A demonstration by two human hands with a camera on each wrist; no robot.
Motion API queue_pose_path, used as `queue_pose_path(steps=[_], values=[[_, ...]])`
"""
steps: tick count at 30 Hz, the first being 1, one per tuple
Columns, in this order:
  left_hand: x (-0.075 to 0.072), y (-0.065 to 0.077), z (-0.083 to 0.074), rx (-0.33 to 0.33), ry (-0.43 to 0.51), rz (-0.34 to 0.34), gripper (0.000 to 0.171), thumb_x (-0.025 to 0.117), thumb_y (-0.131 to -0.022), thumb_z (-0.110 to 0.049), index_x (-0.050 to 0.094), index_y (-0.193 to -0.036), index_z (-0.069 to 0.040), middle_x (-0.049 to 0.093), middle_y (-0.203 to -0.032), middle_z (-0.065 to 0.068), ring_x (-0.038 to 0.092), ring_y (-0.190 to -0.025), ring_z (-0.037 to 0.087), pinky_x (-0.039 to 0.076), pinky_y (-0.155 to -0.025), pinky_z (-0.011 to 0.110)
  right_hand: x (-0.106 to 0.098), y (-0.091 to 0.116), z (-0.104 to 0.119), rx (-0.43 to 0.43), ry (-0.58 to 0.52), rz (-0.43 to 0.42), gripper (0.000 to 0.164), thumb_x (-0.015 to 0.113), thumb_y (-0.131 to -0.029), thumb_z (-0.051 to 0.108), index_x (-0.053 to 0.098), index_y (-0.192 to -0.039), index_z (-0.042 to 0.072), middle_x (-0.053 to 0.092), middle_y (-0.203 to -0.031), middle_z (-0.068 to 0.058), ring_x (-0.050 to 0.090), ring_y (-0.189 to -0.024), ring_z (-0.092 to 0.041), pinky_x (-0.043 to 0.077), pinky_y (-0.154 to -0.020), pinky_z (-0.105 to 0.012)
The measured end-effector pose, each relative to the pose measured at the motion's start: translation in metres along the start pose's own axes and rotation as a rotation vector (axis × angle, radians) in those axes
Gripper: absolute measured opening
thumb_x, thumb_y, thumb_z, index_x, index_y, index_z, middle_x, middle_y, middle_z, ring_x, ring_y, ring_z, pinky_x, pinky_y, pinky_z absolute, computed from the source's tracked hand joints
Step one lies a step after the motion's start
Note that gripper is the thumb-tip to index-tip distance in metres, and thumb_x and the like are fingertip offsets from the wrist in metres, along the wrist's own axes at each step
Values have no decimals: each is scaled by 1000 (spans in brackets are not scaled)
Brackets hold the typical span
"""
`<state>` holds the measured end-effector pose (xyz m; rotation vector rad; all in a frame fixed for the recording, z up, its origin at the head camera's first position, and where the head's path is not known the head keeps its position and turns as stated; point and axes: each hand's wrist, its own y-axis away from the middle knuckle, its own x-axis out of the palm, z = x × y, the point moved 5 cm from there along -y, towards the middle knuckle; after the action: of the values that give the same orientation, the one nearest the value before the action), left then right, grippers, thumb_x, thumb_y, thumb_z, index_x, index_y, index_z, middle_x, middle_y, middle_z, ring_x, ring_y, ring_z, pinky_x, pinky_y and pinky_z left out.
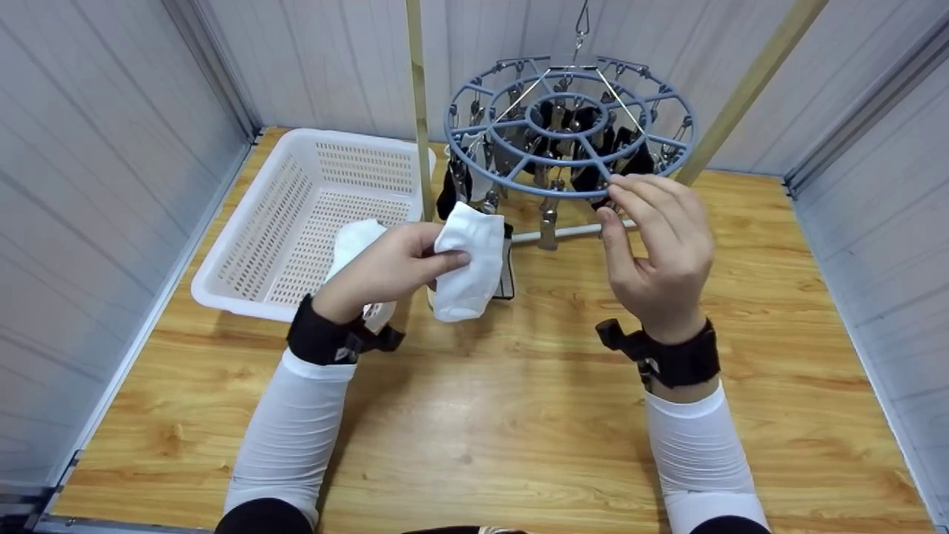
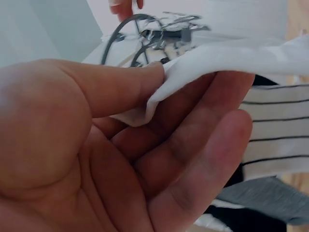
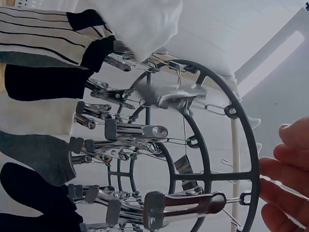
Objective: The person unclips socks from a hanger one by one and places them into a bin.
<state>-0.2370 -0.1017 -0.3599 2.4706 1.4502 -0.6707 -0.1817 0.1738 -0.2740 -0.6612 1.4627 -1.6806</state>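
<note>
My left hand (image 1: 404, 259) pinches a white sock (image 1: 468, 263) between thumb and fingers, holding it up in front of the round hanger. In the left wrist view, the thumb (image 2: 130, 87) presses the sock's edge against the fingers. My right hand (image 1: 663, 252) is at the near right of the blue-grey hanger ring (image 1: 511, 182), fingertips at its outer rim. In the right wrist view those fingers (image 3: 289, 169) touch the rim beside a metal clip (image 3: 186, 208). Black, grey and striped socks (image 3: 43, 36) hang from clips below the ring.
A white perforated basket (image 1: 241, 222) stands at the left, with another white sock (image 1: 356, 241) at its near right, partly behind my left forearm. Yellowish poles (image 1: 419, 111) rise on both sides of the hanger, and a metal hook (image 1: 582, 26) holds it from above. Panel walls enclose the wooden table (image 1: 474, 430).
</note>
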Motion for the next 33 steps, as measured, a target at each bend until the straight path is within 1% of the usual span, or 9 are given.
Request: queue_pose_path(steps=[3, 7, 11, 16, 21, 26, 30, 33], values=[[-9, 5, 0, -5, -2, 6, 18, 73, -110, -18, 78, -110, -1, 79, -95, 9, 73, -79, 19, 64, -69, 28, 1, 3, -8, 3, 16, 25, 18, 83, -85, -9, 84, -103, -6, 82, -106, -21, 74, -102, -46, 56, -102, -47], [-19, 10, 1, 4, -13, 9, 19, 73, -110, -18, 79, -112, 0, 80, -99, 9, 74, -84, 19, 65, -73, 31, -1, 6, -16, 14, 38, 60, 17, 84, -88, -4, 85, -105, -3, 83, -108, -19, 74, -105, -45, 55, -103, -48], [-31, 12, 6, 6, -6, -17, 19, 73, -110, -19, 80, -112, -1, 80, -101, 9, 73, -87, 19, 62, -77, 31, -3, 8, -20, 25, 54, 76, 15, 84, -92, 0, 85, -106, -3, 83, -108, -18, 74, -105, -44, 56, -103, -47], [-47, 19, 12, -14, 20, -79, 22, 74, -109, -19, 80, -115, 1, 80, -101, 10, 74, -87, 18, 62, -78, 31, -3, 9, -23, 41, 71, 83, 14, 83, -94, 2, 85, -107, -4, 83, -108, -19, 74, -106, -44, 55, -105, -48], [-64, 31, 18, -56, 74, -145, 24, 73, -110, -21, 77, -118, 2, 78, -103, 13, 75, -86, 20, 63, -77, 30, -3, 8, -25, 60, 70, 77, 14, 84, -94, 3, 84, -107, -4, 82, -108, -19, 74, -106, -44, 55, -105, -48], [-79, 43, 22, -85, 81, -185, 27, 70, -112, -23, 75, -119, 2, 78, -101, 10, 75, -85, 18, 63, -76, 28, -4, 8, -28, 73, 77, 77, 14, 82, -96, 5, 85, -106, -4, 83, -108, -18, 74, -106, -43, 56, -104, -47], [-89, 48, 25, -88, 117, -223, 29, 67, -114, -24, 72, -118, 4, 77, -99, 8, 75, -85, 18, 64, -77, 29, -6, 7, -31, 92, 86, 76, 14, 82, -96, 6, 85, -107, -3, 83, -108, -18, 73, -107, -43, 55, -103, -47], [-97, 52, 29, -115, 120, -254, 32, 65, -115, -28, 70, -121, 3, 77, -101, 6, 75, -87, 17, 64, -79, 28, -7, 7, -33, 102, 101, 78, 14, 82, -96, 6, 84, -107, -4, 82, -107, -19, 73, -106, -44, 55, -103, -47]])
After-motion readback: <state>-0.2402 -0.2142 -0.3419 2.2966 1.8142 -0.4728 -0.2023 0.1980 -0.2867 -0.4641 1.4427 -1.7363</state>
